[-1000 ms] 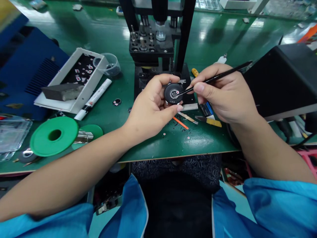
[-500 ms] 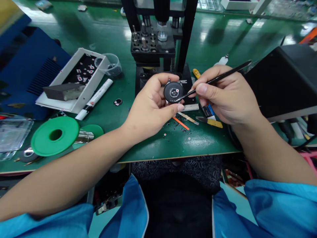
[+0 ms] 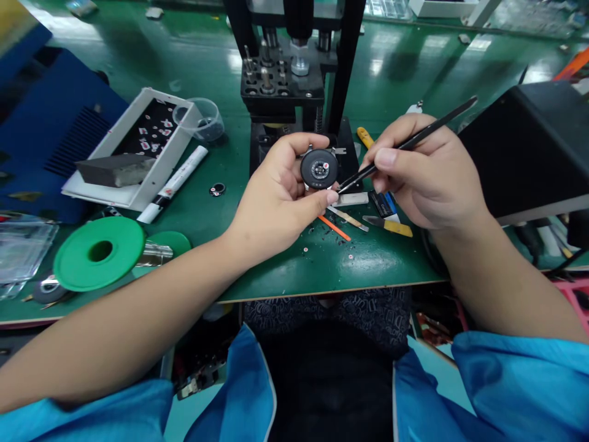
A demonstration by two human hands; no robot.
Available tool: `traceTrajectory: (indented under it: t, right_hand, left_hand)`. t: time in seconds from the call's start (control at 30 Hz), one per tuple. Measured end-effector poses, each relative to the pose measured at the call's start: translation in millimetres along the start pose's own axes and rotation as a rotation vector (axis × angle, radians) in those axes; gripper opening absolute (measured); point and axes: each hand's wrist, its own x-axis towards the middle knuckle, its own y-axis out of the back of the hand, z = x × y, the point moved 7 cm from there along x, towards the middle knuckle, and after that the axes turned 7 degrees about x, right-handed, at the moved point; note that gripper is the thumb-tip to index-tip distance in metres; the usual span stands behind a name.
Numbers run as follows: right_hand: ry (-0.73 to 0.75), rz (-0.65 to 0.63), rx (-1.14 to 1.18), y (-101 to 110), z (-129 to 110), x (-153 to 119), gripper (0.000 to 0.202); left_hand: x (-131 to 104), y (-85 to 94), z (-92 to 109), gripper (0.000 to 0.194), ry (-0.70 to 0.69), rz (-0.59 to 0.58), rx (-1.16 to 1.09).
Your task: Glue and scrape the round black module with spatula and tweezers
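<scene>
My left hand (image 3: 280,199) is closed round the edge of a round black smartwatch body (image 3: 318,170), its sensor side turned up. A small white and red sticker sits on the back, right of the sensor ring. In my right hand (image 3: 421,169) is a pair of slim black tweezers (image 3: 414,136), gripped like a pen and slanting down to the left. Their tip is near my left thumb, just off the lower right edge of the watch; whether it holds anything is too small to tell.
Behind my hands stands a black press (image 3: 285,92). To the left are a white box (image 3: 138,196) of small parts, a marker (image 3: 175,184) and a green spool (image 3: 99,253). A craft knife (image 3: 389,225) and an orange stick (image 3: 335,227) lie near the front; a black box (image 3: 529,147) is at right.
The tweezers' tip has come away from the lower face of the watch, moving slightly right and down. My left hand and the watch have shifted slightly left in view.
</scene>
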Motion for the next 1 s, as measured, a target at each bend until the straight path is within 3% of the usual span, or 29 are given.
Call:
traceTrajectory:
  t: [0.13, 0.3, 0.57, 0.77, 1.0]
  right_hand:
    - [-0.022, 0.036, -0.004, 5.2, 2.5, 0.7, 0.038]
    - [0.0, -0.016, -0.041, 4.7, 3.9, 0.7, 0.02]
    - [-0.029, -0.099, -0.124, -5.1, 4.9, -1.6, 0.021]
    - [0.069, -0.002, -0.06, 5.3, -1.4, -2.2, 0.017]
    - [0.11, 0.001, -0.056, 2.9, 0.4, -2.3, 0.013]
  left_hand:
    - [0.7, 0.5, -3.0, 0.082, 0.021, 0.01, -0.001]
    - [1.6, 1.3, -5.0, 0.083, -0.002, 0.007, -0.002]
    - [-1.8, 2.3, -3.6, 0.086, 0.013, 0.03, 0.019]
    - [-2.4, 1.2, -4.5, 0.077, -0.004, -0.013, -0.019]
    - [-2.6, -0.2, -9.9, 0.083, 0.047, -0.033, -0.028]
